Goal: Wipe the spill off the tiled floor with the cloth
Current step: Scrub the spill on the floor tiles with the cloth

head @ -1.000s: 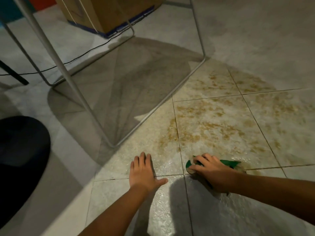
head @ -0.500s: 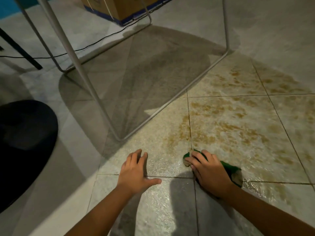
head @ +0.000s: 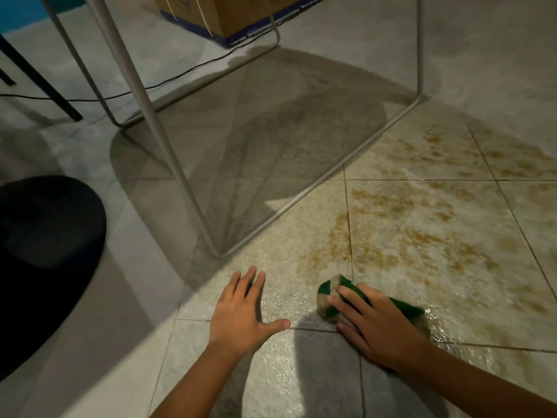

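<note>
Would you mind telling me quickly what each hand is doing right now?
Left hand: open, flat on the tiled floor, holding nothing.
Right hand: pressed down on the green cloth; whether the fingers curl around it cannot be told.

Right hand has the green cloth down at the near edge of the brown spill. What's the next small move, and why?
Probably push the green cloth forward under the right hand, across the brown spill. The stain lies unwiped just ahead of the cloth, spreading over several tiles, while the floor near the hands looks wet but clear of brown. The left hand is flat on the tiled floor, seemingly bracing.
</note>
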The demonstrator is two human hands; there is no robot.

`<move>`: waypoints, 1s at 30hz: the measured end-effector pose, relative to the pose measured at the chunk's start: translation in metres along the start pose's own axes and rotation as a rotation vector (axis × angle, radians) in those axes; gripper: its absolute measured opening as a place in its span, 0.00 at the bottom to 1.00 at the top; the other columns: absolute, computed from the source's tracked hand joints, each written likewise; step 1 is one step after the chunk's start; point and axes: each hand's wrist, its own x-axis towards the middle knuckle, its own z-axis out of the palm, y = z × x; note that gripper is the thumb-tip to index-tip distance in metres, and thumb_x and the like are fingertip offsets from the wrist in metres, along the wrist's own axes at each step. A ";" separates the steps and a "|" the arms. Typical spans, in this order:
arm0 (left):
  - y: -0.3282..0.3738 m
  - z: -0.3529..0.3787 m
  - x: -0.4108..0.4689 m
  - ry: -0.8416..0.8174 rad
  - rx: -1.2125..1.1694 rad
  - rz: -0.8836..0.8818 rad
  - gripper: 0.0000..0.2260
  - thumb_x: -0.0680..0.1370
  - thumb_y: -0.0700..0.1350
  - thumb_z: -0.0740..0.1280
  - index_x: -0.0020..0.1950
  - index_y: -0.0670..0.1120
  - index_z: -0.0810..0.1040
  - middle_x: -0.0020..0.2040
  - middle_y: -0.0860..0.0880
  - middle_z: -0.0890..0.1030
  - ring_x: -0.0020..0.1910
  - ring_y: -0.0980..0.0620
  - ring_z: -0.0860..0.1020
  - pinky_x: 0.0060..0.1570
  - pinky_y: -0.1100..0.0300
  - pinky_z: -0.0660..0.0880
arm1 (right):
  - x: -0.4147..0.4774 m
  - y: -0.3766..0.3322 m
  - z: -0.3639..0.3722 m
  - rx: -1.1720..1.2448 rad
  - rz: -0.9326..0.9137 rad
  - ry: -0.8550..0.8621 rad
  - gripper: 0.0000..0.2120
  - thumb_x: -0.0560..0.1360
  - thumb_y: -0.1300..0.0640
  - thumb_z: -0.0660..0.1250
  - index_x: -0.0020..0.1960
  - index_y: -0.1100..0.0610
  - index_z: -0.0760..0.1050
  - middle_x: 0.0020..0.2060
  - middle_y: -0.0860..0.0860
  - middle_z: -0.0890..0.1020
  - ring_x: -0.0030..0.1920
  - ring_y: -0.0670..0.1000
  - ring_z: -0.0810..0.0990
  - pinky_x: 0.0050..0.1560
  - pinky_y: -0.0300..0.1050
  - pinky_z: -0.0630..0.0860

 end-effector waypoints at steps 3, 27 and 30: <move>0.001 0.000 0.000 -0.005 -0.017 -0.001 0.62 0.47 0.82 0.29 0.77 0.53 0.43 0.78 0.55 0.42 0.77 0.50 0.40 0.74 0.55 0.43 | 0.024 -0.008 0.001 0.013 -0.040 0.011 0.23 0.81 0.45 0.44 0.64 0.52 0.73 0.58 0.50 0.79 0.57 0.55 0.70 0.54 0.46 0.65; 0.005 -0.010 -0.003 -0.042 -0.033 -0.025 0.46 0.68 0.73 0.59 0.78 0.53 0.44 0.78 0.56 0.43 0.77 0.51 0.40 0.74 0.54 0.45 | 0.086 -0.001 0.003 0.068 0.266 -0.063 0.26 0.79 0.45 0.44 0.70 0.53 0.67 0.64 0.53 0.71 0.59 0.55 0.69 0.54 0.49 0.68; 0.004 -0.008 -0.002 -0.039 -0.032 -0.023 0.46 0.68 0.73 0.59 0.78 0.53 0.44 0.78 0.56 0.42 0.77 0.51 0.40 0.75 0.54 0.46 | 0.078 -0.001 0.005 -0.007 0.332 -0.007 0.23 0.78 0.47 0.50 0.64 0.55 0.74 0.58 0.54 0.77 0.54 0.54 0.69 0.47 0.48 0.73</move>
